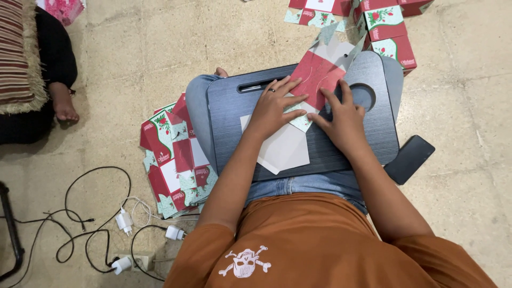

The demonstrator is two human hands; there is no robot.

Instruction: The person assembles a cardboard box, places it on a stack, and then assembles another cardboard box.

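Beige stone floor fills the frame, with a dark grey lap desk (pixel 234 106) resting across the seated person's jeans at centre. On it lies a flat red and white carton blank (pixel 314 80). Left hand (pixel 273 106) presses flat on it, fingers spread. Right hand (pixel 344 118) presses beside it, fingers splayed. Flat carton blanks (pixel 173 154) lie stacked at left; folded boxes (pixel 389 26) upper right; a black phone (pixel 409 159) at right.
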